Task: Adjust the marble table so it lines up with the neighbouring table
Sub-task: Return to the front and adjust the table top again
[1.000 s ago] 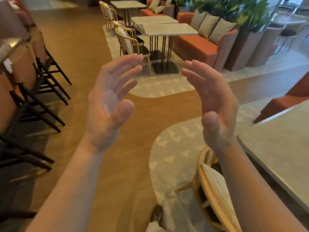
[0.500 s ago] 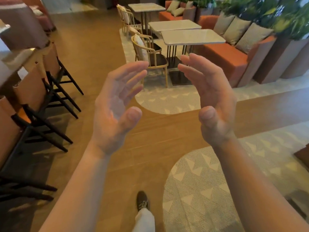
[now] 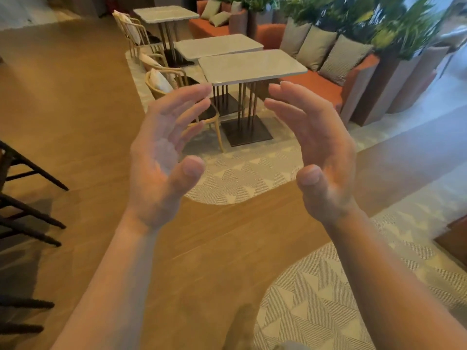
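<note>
Orange sofa with cushions — blurred, perhaps plants — behind.

No legible text anywhere

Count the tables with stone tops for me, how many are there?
3. The nearest grey marble-topped table stands just beyond the hands, the second marble table sits right behind it, and the third marble table is farthest back. Others may be out of view.

marble table: pale stone top, smooth, faint sheen, dark matt metal rods and base | neighbouring table: same pale stone | floor: wood, satin | rug: woven, matt | sofa: orange cloth | chair: light wood
</note>
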Tool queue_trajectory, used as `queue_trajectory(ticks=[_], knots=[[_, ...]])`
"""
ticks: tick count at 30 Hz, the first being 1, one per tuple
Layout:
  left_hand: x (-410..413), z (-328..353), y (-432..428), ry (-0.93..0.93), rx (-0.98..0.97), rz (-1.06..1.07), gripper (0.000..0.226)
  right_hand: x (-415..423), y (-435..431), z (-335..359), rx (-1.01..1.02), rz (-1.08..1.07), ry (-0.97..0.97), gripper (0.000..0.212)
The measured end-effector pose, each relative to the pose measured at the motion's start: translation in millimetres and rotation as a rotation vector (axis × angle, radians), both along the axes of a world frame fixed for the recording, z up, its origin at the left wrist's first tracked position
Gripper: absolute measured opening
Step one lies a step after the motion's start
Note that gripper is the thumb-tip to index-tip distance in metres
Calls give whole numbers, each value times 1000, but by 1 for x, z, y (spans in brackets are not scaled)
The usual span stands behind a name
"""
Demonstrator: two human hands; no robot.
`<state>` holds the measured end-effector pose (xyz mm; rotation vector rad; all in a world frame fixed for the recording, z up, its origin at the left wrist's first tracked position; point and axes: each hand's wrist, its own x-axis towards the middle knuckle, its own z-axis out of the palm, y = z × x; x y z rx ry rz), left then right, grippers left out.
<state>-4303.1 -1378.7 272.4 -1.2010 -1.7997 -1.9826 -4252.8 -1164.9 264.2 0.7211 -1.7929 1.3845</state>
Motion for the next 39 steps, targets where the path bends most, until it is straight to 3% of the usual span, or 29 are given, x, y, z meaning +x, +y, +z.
queue_trajectory(ticks=[4, 14, 32, 39], knots=[[-90, -10, 68, 2, -16, -47, 81, -83, 68, -11, 3, -65, 18, 112], [-300, 2, 235, 8, 15, -10, 77, -305, 243, -1, -29, -19, 20, 99], [-706, -26, 474, -30, 96, 75, 66, -697, 488, -17, -3, -28, -89, 95], [-840, -39, 558, -41, 45, 104, 68, -833, 576, -27, -27, -25, -115, 95]])
